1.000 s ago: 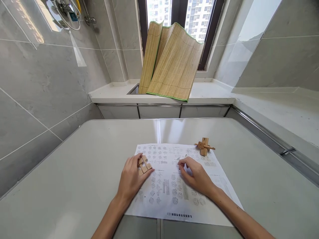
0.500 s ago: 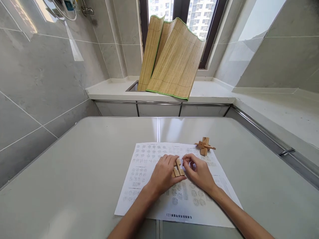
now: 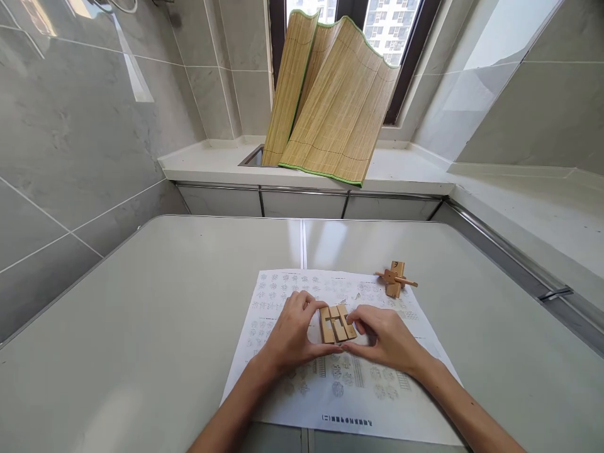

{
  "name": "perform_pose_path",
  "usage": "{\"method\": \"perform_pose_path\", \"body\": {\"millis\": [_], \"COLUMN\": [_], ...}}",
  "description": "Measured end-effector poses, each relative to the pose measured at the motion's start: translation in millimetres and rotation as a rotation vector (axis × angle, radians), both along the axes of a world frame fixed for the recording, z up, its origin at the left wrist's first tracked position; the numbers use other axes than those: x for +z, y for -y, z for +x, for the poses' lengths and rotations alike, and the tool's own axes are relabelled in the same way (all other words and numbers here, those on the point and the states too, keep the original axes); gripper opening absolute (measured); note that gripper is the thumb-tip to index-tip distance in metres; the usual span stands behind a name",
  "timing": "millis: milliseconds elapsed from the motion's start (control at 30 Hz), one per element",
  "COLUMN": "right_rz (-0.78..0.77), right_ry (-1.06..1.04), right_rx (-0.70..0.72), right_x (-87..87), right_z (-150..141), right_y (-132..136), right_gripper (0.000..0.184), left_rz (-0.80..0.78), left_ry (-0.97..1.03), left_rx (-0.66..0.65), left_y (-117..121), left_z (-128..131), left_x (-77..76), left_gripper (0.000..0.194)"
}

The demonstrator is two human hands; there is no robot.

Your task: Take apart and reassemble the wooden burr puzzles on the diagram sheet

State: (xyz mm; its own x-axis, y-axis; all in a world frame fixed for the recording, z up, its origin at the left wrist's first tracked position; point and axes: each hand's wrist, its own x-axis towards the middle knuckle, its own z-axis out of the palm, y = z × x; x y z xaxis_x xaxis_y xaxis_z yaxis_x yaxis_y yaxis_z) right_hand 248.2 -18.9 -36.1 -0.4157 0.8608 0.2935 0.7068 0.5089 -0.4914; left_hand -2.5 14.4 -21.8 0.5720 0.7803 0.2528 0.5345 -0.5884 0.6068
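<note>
Over a printed paper sheet (image 3: 283, 409), several notched wooden puzzle pieces (image 3: 325, 327) sit side by side between my hands, with small gaps at their notches. My left hand (image 3: 290, 330) is closed on their left side, fingers at the far end and thumb along the near edge. From the right, my right hand (image 3: 389, 336) pinches the rightmost piece, its thumb tip close to the left thumb. An interlocked wooden puzzle (image 3: 395, 286) with crossing bars and a dark mark on one piece rests at the sheet's far right corner.
The sheet lies on a pale table (image 3: 141, 327) with a seam down its middle. Beyond the far edge is a white ledge (image 3: 207, 163), where a folded bamboo mat (image 3: 340, 107) leans before the window. Grey tiled walls (image 3: 85, 138) flank the table.
My right hand has come in from beside the pieces and now grips their right side. The pieces are more visible, lying flatter and spread apart. The view has tilted down slightly.
</note>
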Motion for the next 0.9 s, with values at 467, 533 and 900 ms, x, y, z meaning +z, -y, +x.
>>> {"method": "perform_pose_path", "body": {"millis": [467,533,900], "right_rz": [-0.380,-0.421,-0.520], "right_ry": [-0.728,-0.770,-0.709], "right_rx": [-0.183,-0.154,-0.040], "right_x": [4.3,4.2,7.0], "right_z": [2.3,1.6,-15.5], "right_y": [-1.6,-0.5,5.8], "right_gripper": [0.034,0.036,0.036], "left_rz": [-0.338,-0.352,-0.383], "left_ry": [0.277,0.292,0.342], "left_rx": [0.079,0.092,0.026], "left_y": [4.0,4.6,14.1], "left_z": [3.7,4.4,12.2], "left_x": [7.2,7.8,9.6], "left_gripper": [0.075,0.075,0.068]}}
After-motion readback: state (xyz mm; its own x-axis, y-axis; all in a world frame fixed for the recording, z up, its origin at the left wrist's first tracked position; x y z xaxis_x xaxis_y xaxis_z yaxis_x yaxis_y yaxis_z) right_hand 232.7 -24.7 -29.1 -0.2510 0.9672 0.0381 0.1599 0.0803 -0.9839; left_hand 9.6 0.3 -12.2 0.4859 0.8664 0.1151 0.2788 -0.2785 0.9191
